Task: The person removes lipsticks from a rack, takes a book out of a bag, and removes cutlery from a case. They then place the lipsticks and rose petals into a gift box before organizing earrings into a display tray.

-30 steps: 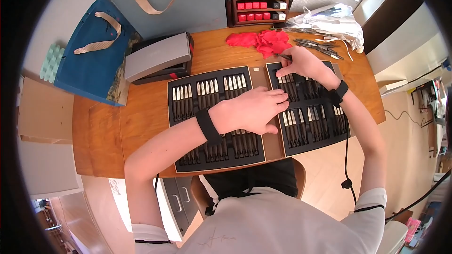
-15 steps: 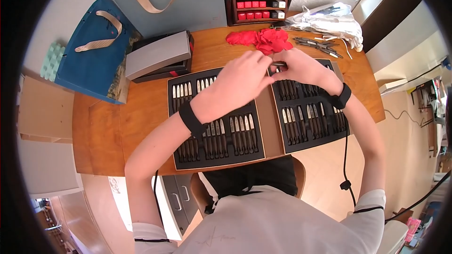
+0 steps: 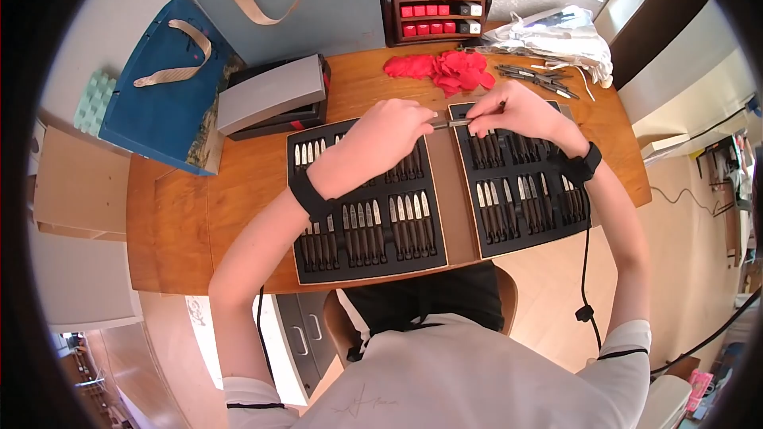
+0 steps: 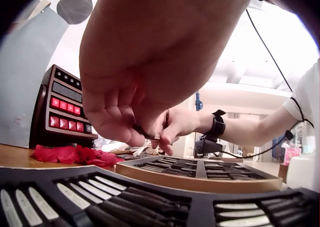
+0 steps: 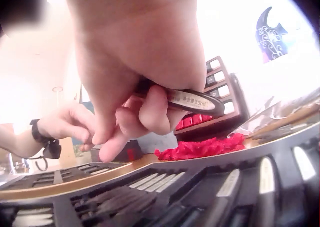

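Note:
My right hand (image 3: 520,115) grips a slim dark tube (image 5: 192,101) with a pale label marked "5ml" in the right wrist view. In the head view a slim metallic-looking piece (image 3: 451,123) spans the space between the fingertips of both hands. Fingers of my left hand (image 3: 381,139) pinch its left end, and in the left wrist view a small dark piece (image 4: 145,133) shows at those fingers. Below lie two black-lined cases, the left one (image 3: 369,274) and the right one (image 3: 517,250), both holding rows of similar dark tubes with pale ends.
Red petals (image 3: 457,71) lie behind the cases, beside a pile of loose dark tubes (image 3: 540,79) and a clear-and-white plastic bag (image 3: 556,40). A wooden rack (image 3: 437,0) stands at the back. Gift bags (image 3: 171,71) and a grey-lidded box (image 3: 274,95) occupy the left side.
My left hand has risen from over the inner edges of the cases to meet the right hand. The two hands have then drawn slightly apart, with the slim piece showing between them.

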`<state>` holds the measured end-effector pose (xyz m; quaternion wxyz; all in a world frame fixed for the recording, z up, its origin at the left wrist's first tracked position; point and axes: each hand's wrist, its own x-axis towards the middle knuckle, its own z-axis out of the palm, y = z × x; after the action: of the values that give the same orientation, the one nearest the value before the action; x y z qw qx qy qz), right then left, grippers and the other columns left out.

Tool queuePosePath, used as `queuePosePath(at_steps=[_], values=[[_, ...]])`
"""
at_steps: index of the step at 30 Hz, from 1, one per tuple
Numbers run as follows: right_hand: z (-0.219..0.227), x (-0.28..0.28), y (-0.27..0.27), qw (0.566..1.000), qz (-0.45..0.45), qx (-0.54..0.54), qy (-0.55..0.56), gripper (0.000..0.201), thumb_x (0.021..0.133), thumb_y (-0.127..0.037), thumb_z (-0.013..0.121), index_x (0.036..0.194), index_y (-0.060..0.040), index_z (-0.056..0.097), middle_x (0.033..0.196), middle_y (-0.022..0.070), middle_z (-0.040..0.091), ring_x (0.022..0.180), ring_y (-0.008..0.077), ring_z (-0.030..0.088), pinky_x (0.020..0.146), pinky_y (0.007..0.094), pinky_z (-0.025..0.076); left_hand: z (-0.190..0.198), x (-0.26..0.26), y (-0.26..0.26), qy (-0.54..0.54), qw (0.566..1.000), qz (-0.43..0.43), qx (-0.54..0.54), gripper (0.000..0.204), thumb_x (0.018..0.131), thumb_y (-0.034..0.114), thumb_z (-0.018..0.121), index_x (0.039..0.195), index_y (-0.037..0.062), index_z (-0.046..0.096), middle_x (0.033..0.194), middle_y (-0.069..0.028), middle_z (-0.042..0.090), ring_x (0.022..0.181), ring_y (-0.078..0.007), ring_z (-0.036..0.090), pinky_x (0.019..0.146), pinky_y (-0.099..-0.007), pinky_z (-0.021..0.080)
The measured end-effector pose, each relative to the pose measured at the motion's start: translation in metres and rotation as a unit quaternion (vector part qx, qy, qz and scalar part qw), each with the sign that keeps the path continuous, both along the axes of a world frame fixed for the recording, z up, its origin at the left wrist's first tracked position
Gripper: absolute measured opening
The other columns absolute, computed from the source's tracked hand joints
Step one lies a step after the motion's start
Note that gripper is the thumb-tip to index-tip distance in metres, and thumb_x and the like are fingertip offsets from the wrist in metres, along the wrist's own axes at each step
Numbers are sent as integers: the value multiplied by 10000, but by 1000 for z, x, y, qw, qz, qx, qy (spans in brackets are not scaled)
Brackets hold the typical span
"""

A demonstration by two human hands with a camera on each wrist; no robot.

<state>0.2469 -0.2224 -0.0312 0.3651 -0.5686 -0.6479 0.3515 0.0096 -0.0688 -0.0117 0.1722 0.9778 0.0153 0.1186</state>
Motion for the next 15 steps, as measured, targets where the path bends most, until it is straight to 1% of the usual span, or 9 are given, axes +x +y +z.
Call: queuePosePath(at_steps=[1,4,5,8,10,11,14,15], values=[[7,4,-2,1000,6,-8,-24,153,927,-97,757,1007,33,768,812,51,735,727,117,674,719,279,533,1,-1,3,11,1000,-9,4,208,966,139,643,1064,-32,710,932,-218,703,910,-423,665,809,-491,530],[4,10,-4,1000,-25,7,-9,156,934,-105,751,1022,23,768,829,63,737,763,115,678,722,278,525,-2,1,6,19,999,-20,-16,206,969,136,639,1062,-34,707,938,-218,704,909,-426,663,808,-487,529],[4,8,-6,999,-30,23,-38,177,947,-136,742,1041,11,767,847,67,741,794,116,677,730,275,520,-2,2,5,13,1000,-11,-17,205,969,135,640,1062,-35,707,940,-219,705,908,-424,665,805,-487,528],[3,7,-5,998,-34,22,-45,201,959,-179,734,1026,7,766,842,63,739,796,114,672,738,274,516,2,6,-5,-15,999,7,-31,200,967,130,643,1061,-35,705,947,-222,706,907,-420,670,800,-484,528],[2,9,-2,998,-42,32,-38,209,969,-197,727,1036,-3,764,844,50,739,805,106,669,745,272,514,4,9,-11,-47,997,13,-60,195,965,126,645,1057,-36,704,953,-225,705,905,-417,673,798,-481,529],[2,9,-1,998,-45,38,-35,213,973,-206,724,1040,-8,763,846,43,739,810,103,668,748,271,513,3,11,-13,-43,997,15,-61,196,962,126,648,1057,-36,701,952,-228,705,902,-417,674,798,-480,531],[5,8,2,995,-85,30,47,198,983,-206,714,1048,-25,760,851,11,738,809,86,652,761,270,510,1,16,-18,-18,998,10,-62,205,954,132,657,1067,-35,693,955,-230,704,903,-415,677,806,-474,538],[8,8,3,995,-89,29,40,193,994,-212,703,1068,-42,757,853,-17,734,791,76,632,757,275,503,-1,19,-19,1,998,-1,-60,213,950,137,661,1076,-32,691,962,-225,704,910,-413,676,815,-471,541]])
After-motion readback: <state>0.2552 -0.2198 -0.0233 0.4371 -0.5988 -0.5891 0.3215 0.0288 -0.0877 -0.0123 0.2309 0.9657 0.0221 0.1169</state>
